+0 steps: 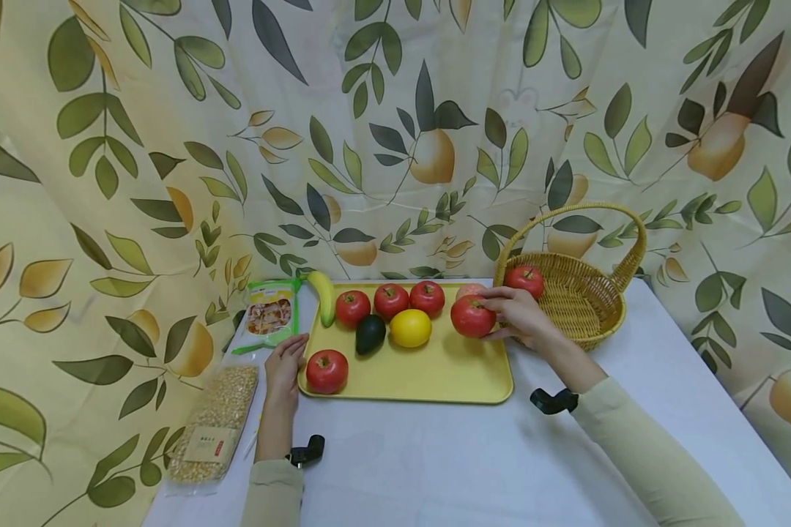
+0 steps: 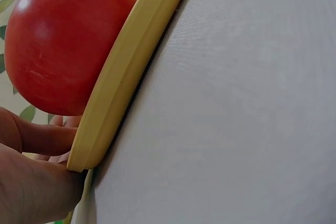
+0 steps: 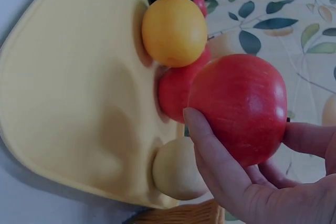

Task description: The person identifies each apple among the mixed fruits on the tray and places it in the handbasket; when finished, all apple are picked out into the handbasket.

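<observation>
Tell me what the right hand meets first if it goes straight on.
Likely the yellow fruit or the nearest back-row red fruit; the right hand and held fruit look raised, so might clear both.

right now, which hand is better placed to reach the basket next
Probably the right hand: it holds a red fruit near the basket; the left hand is across the tray, farther off.

I can't make out a single word from here. The pale label [image 1: 207,443] on the bag of kernels [image 1: 232,399], by the left edge of the table [image 1: 435,461], carries tiny print; the green-edged packet [image 1: 269,316] toward the far left corner shows only blurred lettering.
</observation>
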Motion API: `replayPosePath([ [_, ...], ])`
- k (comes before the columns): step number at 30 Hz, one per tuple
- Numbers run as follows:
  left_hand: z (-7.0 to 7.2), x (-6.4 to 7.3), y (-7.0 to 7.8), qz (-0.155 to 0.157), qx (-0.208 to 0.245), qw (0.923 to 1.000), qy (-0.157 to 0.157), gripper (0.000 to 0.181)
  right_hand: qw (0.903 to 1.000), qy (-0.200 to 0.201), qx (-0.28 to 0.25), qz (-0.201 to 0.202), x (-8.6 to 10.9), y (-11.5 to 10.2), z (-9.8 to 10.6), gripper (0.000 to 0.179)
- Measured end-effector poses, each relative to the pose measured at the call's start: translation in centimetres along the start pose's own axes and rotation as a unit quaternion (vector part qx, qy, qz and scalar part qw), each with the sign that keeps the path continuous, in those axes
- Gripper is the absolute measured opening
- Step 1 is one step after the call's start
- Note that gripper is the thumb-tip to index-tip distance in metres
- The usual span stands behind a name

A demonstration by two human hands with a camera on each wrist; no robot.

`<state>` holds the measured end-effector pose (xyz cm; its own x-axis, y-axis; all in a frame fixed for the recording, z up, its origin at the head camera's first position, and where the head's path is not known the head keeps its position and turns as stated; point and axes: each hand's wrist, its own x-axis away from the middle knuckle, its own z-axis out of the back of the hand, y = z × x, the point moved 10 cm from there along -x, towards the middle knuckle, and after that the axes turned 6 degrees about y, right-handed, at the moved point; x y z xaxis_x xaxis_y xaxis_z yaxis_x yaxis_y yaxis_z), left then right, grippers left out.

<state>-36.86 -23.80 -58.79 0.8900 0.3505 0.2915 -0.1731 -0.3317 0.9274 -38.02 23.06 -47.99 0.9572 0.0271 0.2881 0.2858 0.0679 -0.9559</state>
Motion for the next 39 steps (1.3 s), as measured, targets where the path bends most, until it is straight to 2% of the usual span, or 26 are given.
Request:
replayPosePath([
  [8, 0.0, 0.2, 0.0, -0.001, -0.006, 0.9999, 0.011, 0.063, 1.0, -0.003, -0.007, 0.006, 0.7, -0.8, 1.4, 0.057],
  [15, -0.2, 0.4, -0.2, 0.001, 0.001, 1.0, 0.009, 0.067, 0.9995, 0.015, -0.026, -0.003, 1.3, -1.2, 3.4, 0.055],
  [22, -0.4, 0.6, 0.3, -0.013, 0.022, 0.9996, 0.013, 0.066, 0.9991, 0.037, -0.021, -0.005, 1.8, -1.7, 5.3, 0.052],
  [29, -0.1, 0.2, 0.2, -0.016, 0.007, 0.9993, 0.033, 0.066, 0.9994, 0.03, -0.013, -0.013, 2.0, -2.1, 6.4, 0.06],
  [39, -0.2, 0.2, 0.2, -0.013, -0.001, 0.9996, 0.027, 0.063, 0.9989, 0.041, -0.016, -0.015, 1.8, -3.0, 7.9, 0.06],
])
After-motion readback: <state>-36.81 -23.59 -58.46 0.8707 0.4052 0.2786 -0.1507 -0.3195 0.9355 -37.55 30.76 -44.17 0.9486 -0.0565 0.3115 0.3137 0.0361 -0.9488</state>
